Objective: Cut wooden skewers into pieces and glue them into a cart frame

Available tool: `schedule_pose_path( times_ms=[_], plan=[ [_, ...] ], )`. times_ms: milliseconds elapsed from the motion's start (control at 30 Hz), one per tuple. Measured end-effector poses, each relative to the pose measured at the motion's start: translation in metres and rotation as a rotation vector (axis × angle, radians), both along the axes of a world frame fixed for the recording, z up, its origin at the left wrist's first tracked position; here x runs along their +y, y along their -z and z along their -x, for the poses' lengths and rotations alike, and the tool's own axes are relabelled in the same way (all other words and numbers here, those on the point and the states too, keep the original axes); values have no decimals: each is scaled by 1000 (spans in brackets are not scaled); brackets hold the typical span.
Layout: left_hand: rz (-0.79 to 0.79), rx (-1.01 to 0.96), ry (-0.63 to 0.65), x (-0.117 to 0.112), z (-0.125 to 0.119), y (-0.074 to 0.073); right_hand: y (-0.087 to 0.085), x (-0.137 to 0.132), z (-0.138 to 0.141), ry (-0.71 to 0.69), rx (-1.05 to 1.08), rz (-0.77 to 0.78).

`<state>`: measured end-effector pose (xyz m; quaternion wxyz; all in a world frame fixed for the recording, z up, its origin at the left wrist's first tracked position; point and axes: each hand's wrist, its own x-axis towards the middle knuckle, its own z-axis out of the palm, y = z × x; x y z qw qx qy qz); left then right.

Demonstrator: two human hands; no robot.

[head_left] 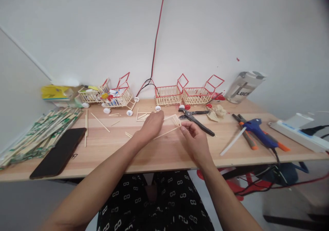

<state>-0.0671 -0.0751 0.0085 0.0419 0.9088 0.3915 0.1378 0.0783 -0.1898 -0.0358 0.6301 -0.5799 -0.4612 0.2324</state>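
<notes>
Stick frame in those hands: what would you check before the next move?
1. Grip of the right hand on the stick frame: fingertips pinch its corner, ok.
2. Grip of the left hand: fingers hidden, cannot tell.
3. The long stick joined to the frame: cannot tell.
4. The cutters near the right hand: ok.
5. The glue gun clear of both hands: ok.
</notes>
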Motion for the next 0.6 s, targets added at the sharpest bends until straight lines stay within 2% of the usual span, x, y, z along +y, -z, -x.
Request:
schedule_pose_path(
  times_ms=[100,233,433,600],
  plan=[
    [59,-130,43,-5,8,-6,-6,-3,1,41,-66,17],
    [122,-328,87,-19,25,-14,-21,-9,6,106,-291,3],
    [-64,-363,-8,-53,41,-16,-32,-7,23,158,-622,-155],
    [-146,-342,-64,-72,45,-18,-30,-2,34,194,-697,-231]
  ],
)
